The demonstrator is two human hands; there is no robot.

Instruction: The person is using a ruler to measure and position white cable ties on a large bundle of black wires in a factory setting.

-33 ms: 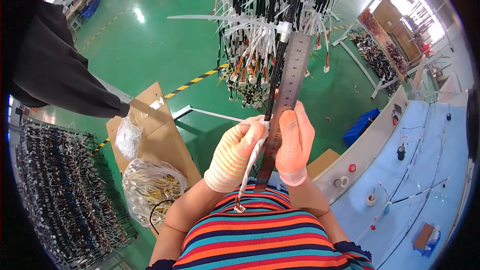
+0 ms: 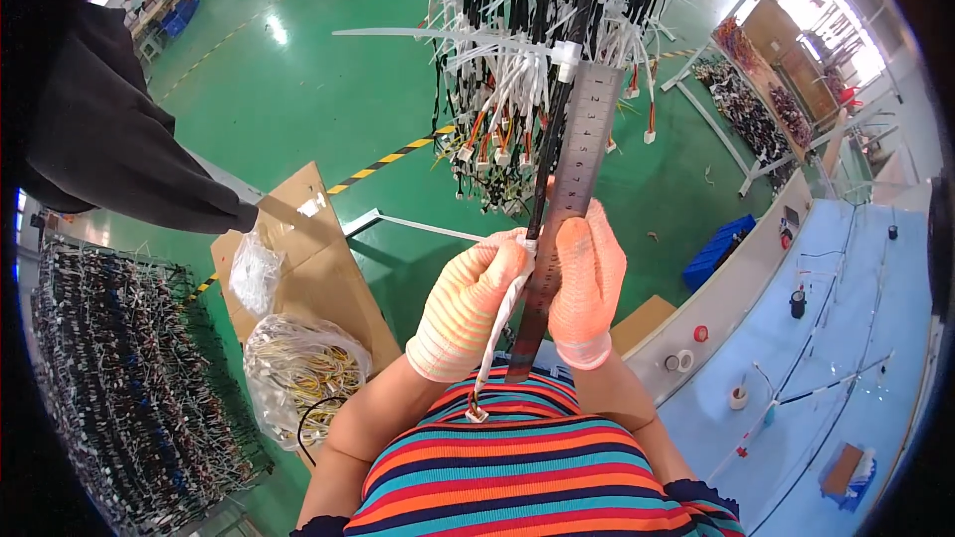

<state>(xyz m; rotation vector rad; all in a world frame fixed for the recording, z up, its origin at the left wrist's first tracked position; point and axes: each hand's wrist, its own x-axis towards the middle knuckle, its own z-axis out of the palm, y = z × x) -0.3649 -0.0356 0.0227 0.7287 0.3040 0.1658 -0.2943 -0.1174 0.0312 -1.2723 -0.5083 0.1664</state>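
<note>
A wide, shiny green floor (image 2: pixel 298 70) extends below everything, and a long bench with light blue top (image 2: pixel 716 418) runs along its right side. Over the floor hangs a thick bunch of black cables with many white ties (image 2: pixel 507 70). A flat brown cardboard sheet (image 2: pixel 333 288) is at the left, and near its lower corner rests a clear plastic bag of yellow and white wires (image 2: pixel 298 368). In the air before the person are a black cable with white wrapped lower part (image 2: pixel 550 154) and, alongside it, a grey metal ruler (image 2: pixel 587 129). The gloved left hand (image 2: pixel 466 303) pinches the cable where black meets white; the gloved right hand (image 2: pixel 587 283) grips the ruler. A translucent white plastic tie (image 2: pixel 448 36) sits on the cable beside the ruler's upper end. A small white connector (image 2: pixel 477 416) ends the wrapped part.
</note>
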